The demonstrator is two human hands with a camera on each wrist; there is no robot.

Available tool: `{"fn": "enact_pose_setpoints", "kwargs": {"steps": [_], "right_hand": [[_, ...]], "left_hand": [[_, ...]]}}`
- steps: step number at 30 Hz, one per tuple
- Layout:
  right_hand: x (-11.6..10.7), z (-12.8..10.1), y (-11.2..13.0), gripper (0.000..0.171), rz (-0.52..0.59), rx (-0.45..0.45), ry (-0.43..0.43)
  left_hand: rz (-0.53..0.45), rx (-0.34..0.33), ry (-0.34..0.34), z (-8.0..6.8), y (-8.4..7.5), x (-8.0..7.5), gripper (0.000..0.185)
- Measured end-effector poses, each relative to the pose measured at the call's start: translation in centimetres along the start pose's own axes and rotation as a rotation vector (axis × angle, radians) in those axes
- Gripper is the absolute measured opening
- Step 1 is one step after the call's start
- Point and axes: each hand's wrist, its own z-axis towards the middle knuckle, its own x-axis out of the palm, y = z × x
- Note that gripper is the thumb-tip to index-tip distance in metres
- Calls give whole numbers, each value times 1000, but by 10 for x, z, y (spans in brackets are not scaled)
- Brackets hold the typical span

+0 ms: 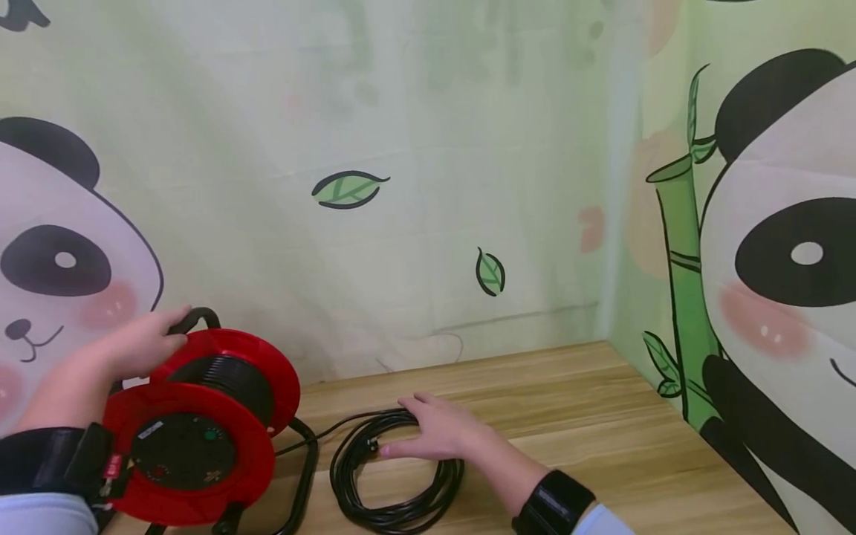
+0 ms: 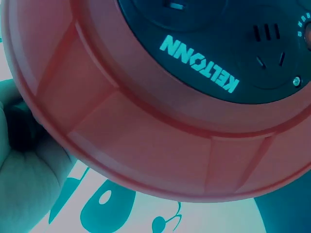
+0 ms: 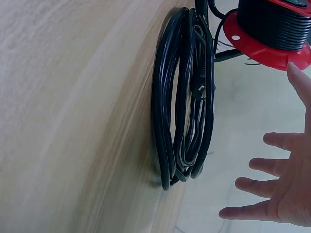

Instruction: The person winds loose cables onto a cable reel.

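A red cable reel (image 1: 284, 364) with black cable wound on its drum stands at the left of the table. My left hand (image 1: 143, 348) grips the black handle (image 1: 198, 318) at its top. In the left wrist view, the reel's red flange (image 2: 136, 141) and black socket panel (image 2: 214, 53) hide much of the scene. A loose coil of black cable (image 1: 341, 479) lies right of the reel, with a plug (image 1: 372, 446) on its inner side. Over the coil's far right part is my right hand (image 1: 438, 431); the right wrist view shows its fingers spread and holding nothing.
The reel's black tube stand (image 1: 307, 475) reaches toward the coil, and a strand of cable runs between reel and coil. Behind the wooden table (image 1: 535, 416) hangs a cloth backdrop (image 1: 414, 260) printed with pandas and leaves, which also covers the right side.
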Motion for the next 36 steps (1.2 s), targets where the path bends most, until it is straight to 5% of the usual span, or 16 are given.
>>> {"fn": "enact_pose_setpoints", "kwargs": {"steps": [10,22,36], "right_hand": [[-5,0,0,101,1,7,-5],[-6,6,7,100,-58,-59,-5],[23,0,31,76,-184,-352,323]], "left_hand": [[16,-43,-52,4,-9,3,59],[22,-84,-21,7,-12,4,61],[33,-90,-22,8,-12,4,61]]}}
